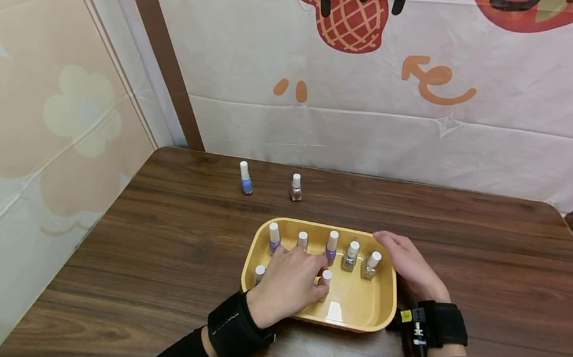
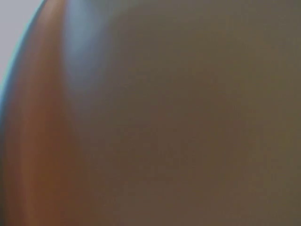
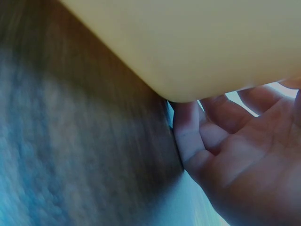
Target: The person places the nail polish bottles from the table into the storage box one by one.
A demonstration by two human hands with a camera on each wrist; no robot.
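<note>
A yellow tray point(image 1: 356, 307) holds several nail polish bottles with white caps. My left hand point(image 1: 291, 280) reaches into it, thumb and fingers pinching a white-capped nail polish bottle point(image 1: 326, 277) whose body is partly hidden. Around that hand stand a purple bottle point(image 1: 274, 238), another purple one point(image 1: 331, 248) and a partly covered bottle point(image 1: 259, 273). My right hand point(image 1: 414, 266) rests against the tray's far right corner; in the right wrist view its fingers point(image 3: 187, 127) touch the outer wall of the tray point(image 3: 211, 56). The left wrist view is a blur.
Behind the tray, a blue nail polish bottle point(image 1: 246, 179) and a brownish one point(image 1: 296, 188) stand on the wooden table point(image 1: 167, 247). Two glittery bottles, one silvery green point(image 1: 350, 256) and one pale point(image 1: 371, 266), stand at the tray's right. A printed cloth point(image 1: 356, 133) hangs behind the table.
</note>
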